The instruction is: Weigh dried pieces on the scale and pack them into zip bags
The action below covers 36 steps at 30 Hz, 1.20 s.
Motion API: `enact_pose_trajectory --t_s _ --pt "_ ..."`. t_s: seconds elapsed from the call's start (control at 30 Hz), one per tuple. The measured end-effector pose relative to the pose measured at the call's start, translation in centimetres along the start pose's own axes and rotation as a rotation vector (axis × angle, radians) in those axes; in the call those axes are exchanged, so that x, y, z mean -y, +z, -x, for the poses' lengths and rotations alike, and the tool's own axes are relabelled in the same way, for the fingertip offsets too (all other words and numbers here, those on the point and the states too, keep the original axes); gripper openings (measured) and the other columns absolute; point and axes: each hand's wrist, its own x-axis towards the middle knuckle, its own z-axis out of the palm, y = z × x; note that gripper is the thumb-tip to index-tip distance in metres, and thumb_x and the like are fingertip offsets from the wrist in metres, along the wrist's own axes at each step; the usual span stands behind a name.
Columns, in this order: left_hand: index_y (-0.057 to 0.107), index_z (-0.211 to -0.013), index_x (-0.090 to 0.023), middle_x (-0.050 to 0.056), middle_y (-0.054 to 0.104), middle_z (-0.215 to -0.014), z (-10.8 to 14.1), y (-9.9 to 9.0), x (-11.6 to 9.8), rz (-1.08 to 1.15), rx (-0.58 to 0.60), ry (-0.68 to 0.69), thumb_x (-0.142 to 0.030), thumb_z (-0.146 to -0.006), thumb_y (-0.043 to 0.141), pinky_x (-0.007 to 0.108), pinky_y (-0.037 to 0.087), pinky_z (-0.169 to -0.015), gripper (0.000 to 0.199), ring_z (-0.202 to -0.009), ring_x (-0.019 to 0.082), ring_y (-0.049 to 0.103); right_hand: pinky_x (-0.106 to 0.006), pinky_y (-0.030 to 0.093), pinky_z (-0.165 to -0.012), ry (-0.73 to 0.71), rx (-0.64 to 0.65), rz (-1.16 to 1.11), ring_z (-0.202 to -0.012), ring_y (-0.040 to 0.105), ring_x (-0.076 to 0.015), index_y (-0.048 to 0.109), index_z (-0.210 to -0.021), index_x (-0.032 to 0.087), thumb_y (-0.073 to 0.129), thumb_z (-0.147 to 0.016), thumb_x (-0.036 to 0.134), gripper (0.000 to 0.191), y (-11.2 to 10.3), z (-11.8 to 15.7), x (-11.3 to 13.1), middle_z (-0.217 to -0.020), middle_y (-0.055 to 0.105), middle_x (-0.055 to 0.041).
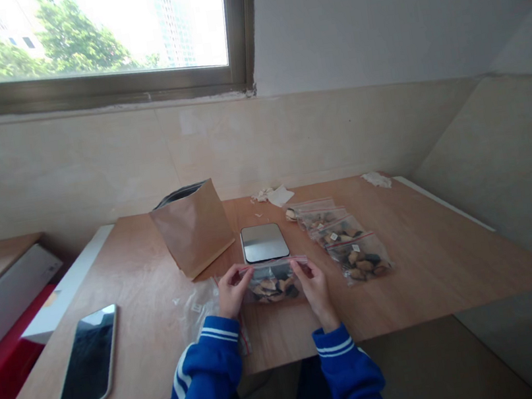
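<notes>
Both my hands hold a small clear zip bag (273, 285) by its red-lined top edge, just in front of a flat digital scale (264, 242). The bag holds tan and dark chunks, and its lower part rests near the wooden table top (426, 269). My left hand (232, 291) pinches the bag's left side, and my right hand (316, 287) grips its right side. Blue sleeves with white stripes cover both forearms. The scale's silver top shows no readable display.
Several filled zip bags (347, 244) lie in an overlapping row to the right. A brown paper pouch (193, 229) stands at the back left, beside crumpled paper (273, 196). A loose clear plastic sheet (197, 310) lies near my left hand. A smartphone (87, 365) lies on a cable at the front left.
</notes>
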Motion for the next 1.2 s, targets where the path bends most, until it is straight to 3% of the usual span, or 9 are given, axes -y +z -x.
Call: enact_pose_trajectory --t_s 0.2,0.53,1.0,1.2 --pt "0.069 -0.076 -0.017 0.002 0.069 -0.077 0.06 -0.06 -0.17 -0.011 0.005 0.001 -0.045 -0.075 0.069 0.026 0.049 -0.071 0.028 -0.075 0.017 0.062 -0.034 0.053 -0.081 -0.049 0.011 0.016 -0.085 0.068 -0.0216 0.072 -0.088 0.017 0.066 -0.081 0.048 0.032 -0.01 0.05 0.6 -0.087 0.074 -0.0059" --pt "0.072 -0.084 -0.016 0.006 0.072 -0.085 0.08 0.23 0.46 0.0 0.094 -0.009 -0.044 -0.077 0.07 0.03 0.051 -0.08 0.029 -0.085 0.021 0.066 -0.036 0.056 -0.078 0.057 0.1 -0.02 -0.085 0.07 -0.0231 0.073 -0.088 0.017 0.072 -0.074 0.051 0.037 0.23 0.34 0.44 -0.088 0.074 -0.0076" --pt "0.071 -0.077 -0.017 0.005 0.071 -0.081 0.19 0.1 0.38 -0.042 0.083 0.006 -0.043 -0.077 0.07 0.03 0.05 -0.078 0.026 -0.083 0.02 0.065 -0.034 0.054 -0.08 0.018 0.064 0.012 -0.082 0.068 -0.0205 0.073 -0.086 0.017 0.073 -0.074 0.048 0.033 0.2 0.35 0.42 -0.084 0.073 -0.0053" --pt "0.072 -0.081 -0.016 0.006 0.071 -0.083 0.15 0.32 0.26 -0.02 0.092 0.013 -0.043 -0.076 0.071 0.03 0.051 -0.077 0.028 -0.084 0.021 0.065 -0.035 0.056 -0.079 0.02 0.141 -0.041 -0.086 0.068 -0.0223 0.073 -0.086 0.018 0.074 -0.074 0.046 0.031 0.26 0.45 0.58 -0.088 0.073 -0.006"
